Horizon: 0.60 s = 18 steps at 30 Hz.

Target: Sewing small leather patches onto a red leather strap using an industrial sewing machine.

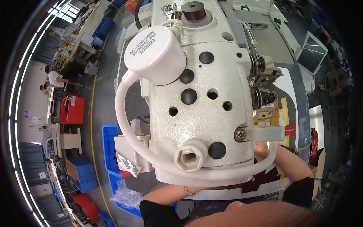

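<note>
White sewing mach. (227, 72), L hand hidden behind it, R hand (261, 148) mostly hidden, can't tell openness/grip of either, dk red material (261, 182) nearby.

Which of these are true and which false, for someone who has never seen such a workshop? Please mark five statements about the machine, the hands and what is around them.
1. The spool on the machine is bright green. False: it is dark red.
2. A bracelet is on the left wrist. True.
3. The right hand is in full view. False: the machine hides part of it.
4. A thick white tube curves from the round white box. True.
5. Clear plastic lies to the right of the machine. False: it is to the left.
</note>
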Motion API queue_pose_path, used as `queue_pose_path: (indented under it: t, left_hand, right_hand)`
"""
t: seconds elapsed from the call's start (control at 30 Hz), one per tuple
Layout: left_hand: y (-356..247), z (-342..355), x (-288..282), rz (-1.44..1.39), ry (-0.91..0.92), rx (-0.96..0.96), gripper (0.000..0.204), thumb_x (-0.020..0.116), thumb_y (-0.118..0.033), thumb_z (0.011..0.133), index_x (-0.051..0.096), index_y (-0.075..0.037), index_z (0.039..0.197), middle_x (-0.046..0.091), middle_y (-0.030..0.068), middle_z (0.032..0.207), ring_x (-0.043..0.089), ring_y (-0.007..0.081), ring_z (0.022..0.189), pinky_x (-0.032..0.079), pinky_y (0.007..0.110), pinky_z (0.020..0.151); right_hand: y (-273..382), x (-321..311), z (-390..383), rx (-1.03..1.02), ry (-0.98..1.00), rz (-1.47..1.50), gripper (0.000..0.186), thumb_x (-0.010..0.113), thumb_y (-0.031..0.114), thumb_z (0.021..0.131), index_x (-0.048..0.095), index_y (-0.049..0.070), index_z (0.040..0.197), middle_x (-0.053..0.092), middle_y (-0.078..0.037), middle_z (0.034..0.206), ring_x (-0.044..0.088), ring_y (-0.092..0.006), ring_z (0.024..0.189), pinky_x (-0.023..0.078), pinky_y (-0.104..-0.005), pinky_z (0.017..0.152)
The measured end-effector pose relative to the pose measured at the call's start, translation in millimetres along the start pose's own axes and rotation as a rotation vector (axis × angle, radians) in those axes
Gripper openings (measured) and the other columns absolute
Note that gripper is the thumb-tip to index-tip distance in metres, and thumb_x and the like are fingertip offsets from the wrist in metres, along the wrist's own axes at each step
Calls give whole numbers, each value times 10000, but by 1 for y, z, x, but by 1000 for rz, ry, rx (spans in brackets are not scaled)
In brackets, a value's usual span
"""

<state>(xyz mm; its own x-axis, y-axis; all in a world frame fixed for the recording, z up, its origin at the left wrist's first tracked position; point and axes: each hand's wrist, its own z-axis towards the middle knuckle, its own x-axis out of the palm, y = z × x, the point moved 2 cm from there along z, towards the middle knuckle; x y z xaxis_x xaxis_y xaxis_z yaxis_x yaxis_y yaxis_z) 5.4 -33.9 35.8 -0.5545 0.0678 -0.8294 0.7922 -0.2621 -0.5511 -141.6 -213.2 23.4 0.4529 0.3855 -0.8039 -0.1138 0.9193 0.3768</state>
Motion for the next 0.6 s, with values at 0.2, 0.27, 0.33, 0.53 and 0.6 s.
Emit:
queue_pose_path:
  t: [0.2, 0.27, 0.33, 0.53, 0.6]
  left_hand:
    - [2, 1, 9, -30, -34, 4, 731, 750, -252, 786, 398, 23, 1365, 242, 308, 1466, 274, 440, 1358, 250, 508, 1112]
    - [4, 1, 14, -42, -41, 9, 731, 750, -251, 786, 398, 24, 1365, 241, 310, 1466, 275, 440, 1358, 250, 508, 1112]
    - [6, 0, 19, -48, -45, 4, 732, 750, -250, 785, 398, 25, 1365, 240, 311, 1465, 275, 440, 1358, 251, 508, 1112]
    - [13, -1, 23, -38, -55, 10, 733, 751, -249, 784, 398, 28, 1364, 238, 316, 1462, 275, 441, 1357, 252, 508, 1111]
    - [13, -2, 25, -39, -60, 8, 733, 751, -248, 783, 398, 28, 1363, 238, 318, 1461, 275, 441, 1356, 252, 508, 1111]
  right_hand:
    - [-7, 20, -17, 29, 18, -54, 278, 581, 113, 711, 603, 27, 974, 639, -110, 1071, 618, -270, 1034, 496, -392, 883]
    - [-10, 26, -24, 62, 18, -105, 292, 582, 110, 717, 607, 28, 996, 639, -109, 1082, 616, -267, 1045, 499, -389, 887]
    - [-6, 20, -20, 58, 0, -105, 334, 590, 111, 726, 612, 29, 1050, 638, -103, 1100, 614, -263, 1058, 507, -381, 886]
    - [0, -7, -3, 55, 123, -10, 362, 600, 96, 737, 609, 27, 1092, 631, -96, 1114, 616, -255, 1055, 515, -375, 884]
    - [6, -21, 8, 48, 92, -35, 363, 601, 93, 738, 607, 27, 1095, 629, -95, 1116, 616, -253, 1055, 514, -373, 887]
